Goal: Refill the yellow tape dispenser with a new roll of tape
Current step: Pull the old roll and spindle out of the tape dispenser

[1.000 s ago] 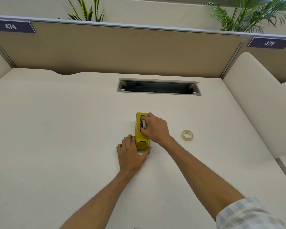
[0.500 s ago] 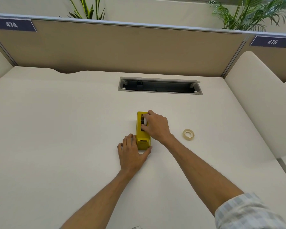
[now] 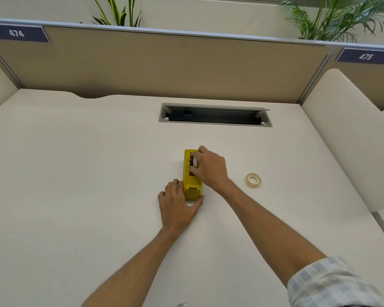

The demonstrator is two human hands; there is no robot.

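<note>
The yellow tape dispenser (image 3: 190,185) lies on the cream desk (image 3: 75,173), its long axis pointing away from me. My left hand (image 3: 177,204) wraps the dispenser's near end, fingers on its left side and thumb at its right corner. My right hand (image 3: 211,168) reaches over the far half and pinches a white tape roll (image 3: 194,162) that stands on edge in the dispenser's slot. A second, pale yellowish roll of tape (image 3: 253,180) lies flat on the desk to the right, apart from both hands.
An open grey cable tray (image 3: 215,116) is cut into the desk behind the dispenser. A tan partition (image 3: 164,67) with labels 474 and 475 closes the back. A cream side panel (image 3: 346,138) borders the right. Plants rise behind the partition.
Both hands keep their hold on the dispenser and the white roll. My right hand's fingers have shifted slightly at the slot; the roll on the desk has not moved.
</note>
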